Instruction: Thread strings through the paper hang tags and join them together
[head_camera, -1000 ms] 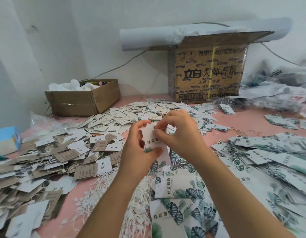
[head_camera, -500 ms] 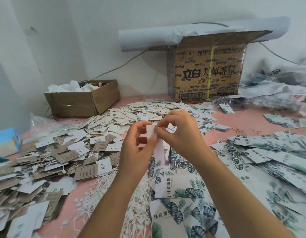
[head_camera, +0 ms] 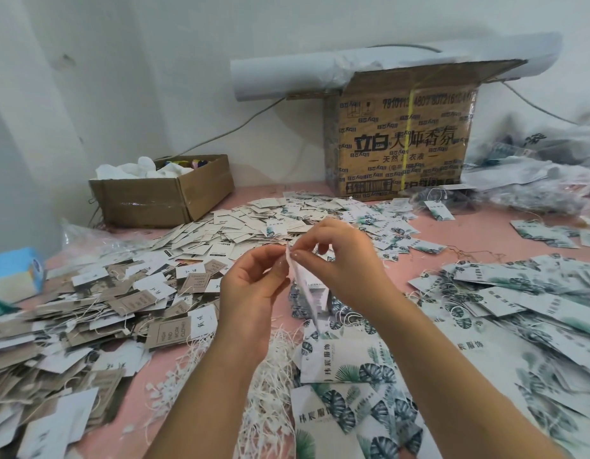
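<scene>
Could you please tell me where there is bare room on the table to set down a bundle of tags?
Bare pink table shows between the middle tag heap and the leaf-print tags on the right, and in a strip between the small box and the big carton. Brown tags crowd the left.

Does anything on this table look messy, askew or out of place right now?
Nothing looks damaged. The white strings lie in a loose tangle on the pink table near its front, and the white roll rests across the tall cardboard box at the back, jutting well past its left side.
</scene>
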### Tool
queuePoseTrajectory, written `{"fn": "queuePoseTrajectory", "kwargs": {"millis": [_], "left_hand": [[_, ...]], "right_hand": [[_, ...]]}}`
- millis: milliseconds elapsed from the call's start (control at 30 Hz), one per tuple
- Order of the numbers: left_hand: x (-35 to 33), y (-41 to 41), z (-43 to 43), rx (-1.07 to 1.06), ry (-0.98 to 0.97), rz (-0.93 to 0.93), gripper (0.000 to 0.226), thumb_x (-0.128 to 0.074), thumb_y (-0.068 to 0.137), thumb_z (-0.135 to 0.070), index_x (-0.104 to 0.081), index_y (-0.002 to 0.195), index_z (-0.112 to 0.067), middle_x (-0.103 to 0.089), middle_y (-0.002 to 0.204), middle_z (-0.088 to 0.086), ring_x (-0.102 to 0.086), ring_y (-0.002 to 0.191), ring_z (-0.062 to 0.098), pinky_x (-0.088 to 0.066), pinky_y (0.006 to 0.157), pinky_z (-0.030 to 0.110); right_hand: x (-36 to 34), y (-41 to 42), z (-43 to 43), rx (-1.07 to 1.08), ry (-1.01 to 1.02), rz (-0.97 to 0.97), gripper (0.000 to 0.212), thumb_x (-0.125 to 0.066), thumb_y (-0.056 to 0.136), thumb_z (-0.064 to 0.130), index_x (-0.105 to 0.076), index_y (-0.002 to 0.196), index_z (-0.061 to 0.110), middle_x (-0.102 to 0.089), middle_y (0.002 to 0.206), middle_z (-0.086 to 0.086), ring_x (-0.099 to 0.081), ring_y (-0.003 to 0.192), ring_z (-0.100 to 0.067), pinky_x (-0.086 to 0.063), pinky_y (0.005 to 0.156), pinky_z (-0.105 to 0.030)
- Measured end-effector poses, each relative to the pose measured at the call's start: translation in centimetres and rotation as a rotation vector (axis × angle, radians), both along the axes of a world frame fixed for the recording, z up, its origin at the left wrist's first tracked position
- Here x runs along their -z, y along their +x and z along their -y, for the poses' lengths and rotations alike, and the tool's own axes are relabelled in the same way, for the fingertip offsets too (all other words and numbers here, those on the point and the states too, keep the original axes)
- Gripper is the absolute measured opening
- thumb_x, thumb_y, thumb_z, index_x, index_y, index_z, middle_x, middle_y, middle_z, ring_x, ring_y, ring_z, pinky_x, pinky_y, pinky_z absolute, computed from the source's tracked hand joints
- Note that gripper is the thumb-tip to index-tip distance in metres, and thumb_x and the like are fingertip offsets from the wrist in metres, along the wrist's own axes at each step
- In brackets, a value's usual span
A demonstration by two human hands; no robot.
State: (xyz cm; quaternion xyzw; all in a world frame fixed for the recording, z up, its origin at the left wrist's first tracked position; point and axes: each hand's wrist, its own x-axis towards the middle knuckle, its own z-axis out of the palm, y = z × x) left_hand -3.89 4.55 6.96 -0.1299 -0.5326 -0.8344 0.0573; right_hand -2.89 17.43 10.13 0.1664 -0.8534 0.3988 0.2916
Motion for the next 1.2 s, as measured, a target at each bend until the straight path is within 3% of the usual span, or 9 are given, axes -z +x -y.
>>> {"fn": "queuePoseTrajectory", "kwargs": {"millis": [133,233,333,500,733,900,1033,1200], "left_hand": [[0.1,0.0,-0.1,-0.02,-0.001,0.017,0.012,-0.066,0.065,-0.012,-0.067,0.078,-0.013,-0.069,0.071,-0.001,-0.065,0.07,0.009,-0.054,0.065,0.018],[0.1,-0.1,-0.1,-0.017,-0.04,0.037,0.006,-0.063,0.075,-0.007,-0.066,0.079,-0.01,-0.065,0.072,0.002,-0.061,0.072,0.014,-0.056,0.07,0.022],[0.0,-0.1,-0.2,-0.025,-0.074,0.067,0.01,-0.057,0.086,-0.004,-0.064,0.081,-0.008,-0.061,0.071,0.002,-0.056,0.074,0.017,-0.053,0.073,0.026],[-0.2,0.0,-0.5,-0.036,-0.091,0.07,0.019,-0.051,0.093,-0.005,-0.057,0.076,-0.013,-0.063,0.065,-0.004,-0.059,0.065,0.009,-0.052,0.063,0.022],[-0.5,-0.3,0.2,-0.107,-0.006,0.087,0.019,-0.05,0.094,-0.004,-0.054,0.078,-0.014,-0.072,0.075,-0.003,-0.055,0.054,0.0,-0.048,0.06,0.019],[-0.4,-0.3,0.2,-0.108,-0.001,0.14,0.017,-0.049,0.095,-0.006,-0.055,0.08,-0.013,-0.07,0.065,-0.005,-0.057,0.053,0.001,-0.051,0.055,0.017],[-0.5,-0.4,0.3,-0.1,0.016,0.155,0.019,-0.049,0.094,-0.005,-0.054,0.078,-0.013,-0.067,0.062,-0.004,-0.057,0.052,0.002,-0.051,0.053,0.016],[-0.5,-0.3,0.3,-0.093,0.018,0.146,0.019,-0.05,0.093,-0.004,-0.055,0.077,-0.013,-0.064,0.059,-0.004,-0.055,0.054,0.004,-0.05,0.054,0.017]], "right_hand": [[0.2,-0.1,0.2,-0.05,-0.026,0.011,0.002,-0.07,0.08,0.011,-0.071,0.08,0.013,-0.055,0.075,0.012,-0.048,0.066,0.004,-0.037,0.062,-0.009],[0.3,-0.3,0.1,-0.064,-0.052,0.026,0.004,-0.069,0.08,0.01,-0.07,0.08,0.013,-0.058,0.072,0.01,-0.051,0.066,-0.001,-0.046,0.065,-0.02],[0.5,-0.4,0.2,-0.094,-0.082,0.069,0.008,-0.068,0.081,0.01,-0.069,0.079,0.018,-0.059,0.068,0.016,-0.053,0.065,0.001,-0.047,0.066,-0.019],[0.8,-0.9,0.1,-0.073,-0.147,0.126,0.019,-0.051,0.093,0.009,-0.068,0.1,0.011,-0.059,0.073,0.017,-0.053,0.063,0.008,-0.046,0.064,-0.016],[0.8,-1.0,-0.8,-0.019,-0.326,0.146,0.026,-0.051,0.088,-0.008,-0.065,0.087,0.015,-0.063,0.07,0.006,-0.059,0.068,-0.011,-0.052,0.071,-0.022],[1.8,-1.3,-1.0,-0.048,-0.209,0.331,0.025,-0.052,0.089,-0.004,-0.066,0.086,0.016,-0.066,0.073,0.003,-0.062,0.067,-0.006,-0.055,0.073,-0.024],[3.0,-1.8,-1.0,-0.018,-0.009,0.446,0.023,-0.057,0.087,0.002,-0.066,0.105,0.013,-0.069,0.095,-0.003,-0.064,0.09,-0.017,-0.053,0.086,-0.035],[3.8,-1.8,-0.4,-0.046,0.171,0.528,0.027,-0.061,0.087,0.016,-0.058,0.113,0.018,-0.06,0.097,0.004,-0.06,0.088,-0.017,-0.051,0.073,-0.026]]}}
